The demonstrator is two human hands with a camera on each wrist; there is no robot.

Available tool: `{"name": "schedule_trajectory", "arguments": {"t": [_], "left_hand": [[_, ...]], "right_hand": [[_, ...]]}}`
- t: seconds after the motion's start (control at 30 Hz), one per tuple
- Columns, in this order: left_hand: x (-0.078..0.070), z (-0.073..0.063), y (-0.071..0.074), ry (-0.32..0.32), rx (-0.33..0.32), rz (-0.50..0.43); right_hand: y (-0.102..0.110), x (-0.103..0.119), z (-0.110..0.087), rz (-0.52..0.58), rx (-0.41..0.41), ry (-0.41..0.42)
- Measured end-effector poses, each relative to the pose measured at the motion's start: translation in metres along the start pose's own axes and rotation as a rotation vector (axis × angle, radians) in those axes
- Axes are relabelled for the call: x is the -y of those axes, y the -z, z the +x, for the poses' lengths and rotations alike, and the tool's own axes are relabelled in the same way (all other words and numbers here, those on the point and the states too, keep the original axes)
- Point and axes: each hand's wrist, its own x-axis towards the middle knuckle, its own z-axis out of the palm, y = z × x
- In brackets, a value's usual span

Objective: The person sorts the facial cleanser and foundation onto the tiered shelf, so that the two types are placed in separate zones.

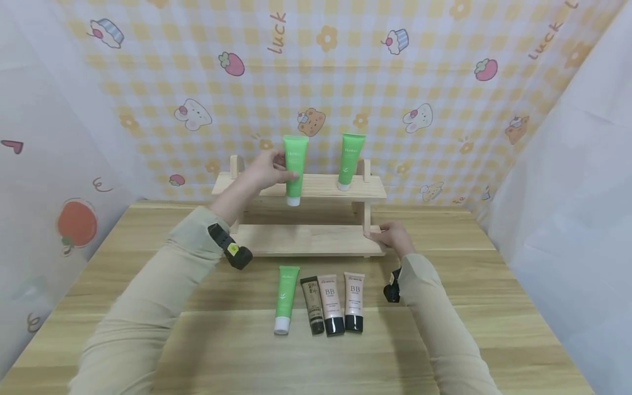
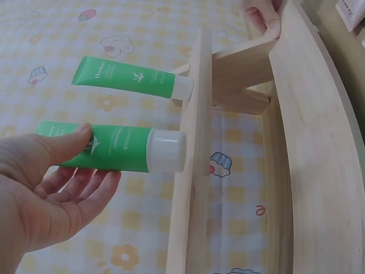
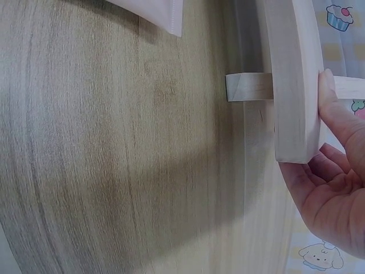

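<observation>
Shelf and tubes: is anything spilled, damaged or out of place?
Nothing clearly stands out. The standing tube leans slightly right in the head view, possibly just perspective; no spill or damage shows on the shelf or table.

Yellow check cloth (image 1: 355,82) behind a wood-grain tabletop (image 1: 494,334)

The cloth hangs across the far side, yellow and white squares with cartoons dotted all over. I can pick out a blue-striped cupcake (image 1: 107,34) high on the left and a second cupcake (image 1: 396,43) right of centre, a pink strawberry (image 1: 233,65), a brown bear (image 1: 312,122), an orange flower (image 1: 327,38) and the word "luck" (image 1: 277,34) running up sideways. Over on the left is a white sheet (image 1: 29,104) bearing a small red heart (image 1: 13,146) and a big red fruit (image 1: 77,222), its green leaf at the bottom. A whitish curtain (image 1: 568,192) drapes the right side. The tabletop is pale, its grain running side to side.
</observation>
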Motion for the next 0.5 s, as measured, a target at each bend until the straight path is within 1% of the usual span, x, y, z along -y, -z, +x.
{"name": "schedule_trajectory", "arguments": {"t": [0.13, 0.3, 0.5], "left_hand": [[-0.001, 0.004, -0.005, -0.020, -0.068, -0.022], [0.001, 0.012, -0.011, -0.070, -0.143, -0.038], [0.008, 0.020, -0.017, -0.111, -0.185, -0.097]], "right_hand": [[0.001, -0.001, 0.001, -0.008, 0.005, -0.002], [0.001, -0.001, 0.001, -0.021, 0.004, -0.012], [-0.001, 0.000, -0.002, -0.015, -0.012, 0.001]]}}
